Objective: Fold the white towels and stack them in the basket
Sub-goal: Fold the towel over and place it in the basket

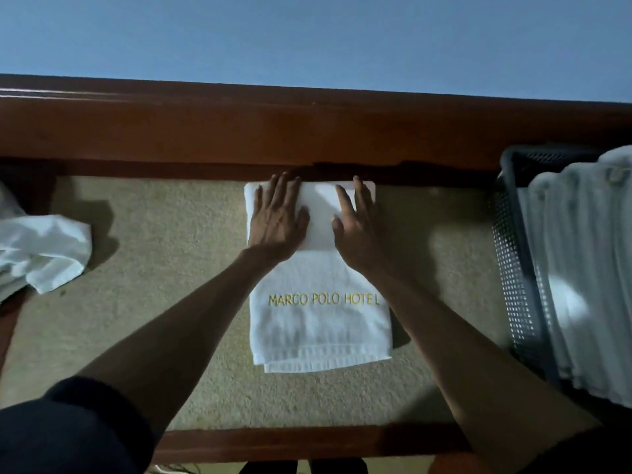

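The towel point(321, 323) lies flat mid-surface, a long narrow strip running away from the person, gold hotel lettering facing up; its far end looks doubled over into a brighter, thicker panel, and that's where the action is; the left hand point(277, 218) is spread flat on that panel, fingers straight and pressing, gripping nothing; the right hand point(355, 224) sits just beside it on the same panel, likewise splayed and pressing, nothing pinched; so this reads as the smoothing stage of a fold, part-way through this towel, not finished.

Next, I'd judge, comes another fold along the length to shorten the strip into a compact block; that calls for the hands to take the corners, carry them evenly, and line the edges up so the hem at the near end doesn't skew.

Out to the right, the dark mesh basket point(513, 268) sits on the surface point(154, 268), already carrying a row of folded towels point(581, 268); well apart to the left, a crumpled heap of loose towels point(41, 251) waits; behind everything runs a wooden rail point(307, 131).
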